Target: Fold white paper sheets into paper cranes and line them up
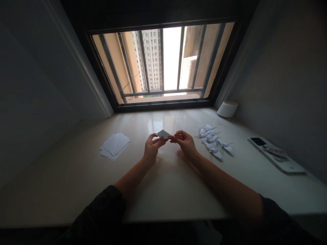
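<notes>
A small folded piece of white paper (163, 133) is held a little above the middle of the pale table (163, 183). My left hand (152, 146) pinches its left end with thumb and fingers. My right hand (184, 141) pinches its right end, fingers curled. A stack of flat white sheets (114, 145) lies on the table to the left of my hands. To their right sits a cluster of several folded white paper cranes (214, 142).
A phone in a pale case (276, 154) lies at the right edge of the table. A white round container (227, 109) stands at the back right corner. A barred window (163, 64) fills the wall behind, with dark walls on both sides.
</notes>
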Motion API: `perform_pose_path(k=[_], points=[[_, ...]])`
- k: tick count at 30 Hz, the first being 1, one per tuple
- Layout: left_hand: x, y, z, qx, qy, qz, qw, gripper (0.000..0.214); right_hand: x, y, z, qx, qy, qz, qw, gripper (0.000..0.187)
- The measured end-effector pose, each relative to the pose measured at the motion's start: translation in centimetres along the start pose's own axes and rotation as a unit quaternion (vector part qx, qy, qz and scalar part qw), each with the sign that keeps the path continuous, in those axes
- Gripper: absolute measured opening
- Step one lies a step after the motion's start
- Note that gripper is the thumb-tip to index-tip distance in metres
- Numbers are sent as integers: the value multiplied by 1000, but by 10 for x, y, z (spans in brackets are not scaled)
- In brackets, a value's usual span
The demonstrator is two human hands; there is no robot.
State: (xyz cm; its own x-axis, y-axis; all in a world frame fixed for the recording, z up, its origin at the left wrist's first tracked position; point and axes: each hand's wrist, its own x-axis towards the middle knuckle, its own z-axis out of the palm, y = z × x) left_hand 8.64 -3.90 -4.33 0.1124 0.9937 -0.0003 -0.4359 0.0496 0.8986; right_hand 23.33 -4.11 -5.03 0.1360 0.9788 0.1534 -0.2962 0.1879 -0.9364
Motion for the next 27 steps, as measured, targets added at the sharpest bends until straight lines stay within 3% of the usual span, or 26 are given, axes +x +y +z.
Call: perform_pose_path(k=[7, 12, 16, 27], points=[[-4, 1, 2, 15, 1, 7, 1000, 44, 0, 2, 0, -27, -3, -20, 999, 30], [-6, -2, 3, 23, -4, 17, 1000, 44, -3, 3, 3, -25, -25, -24, 999, 44], [-7, -1, 5, 31, -12, 14, 999, 44, -3, 5, 3, -4, -10, -9, 1000, 41], [-1, 1, 0, 2, 49, -1, 999, 45, 0, 2, -1, 1, -73, 28, 997, 33]])
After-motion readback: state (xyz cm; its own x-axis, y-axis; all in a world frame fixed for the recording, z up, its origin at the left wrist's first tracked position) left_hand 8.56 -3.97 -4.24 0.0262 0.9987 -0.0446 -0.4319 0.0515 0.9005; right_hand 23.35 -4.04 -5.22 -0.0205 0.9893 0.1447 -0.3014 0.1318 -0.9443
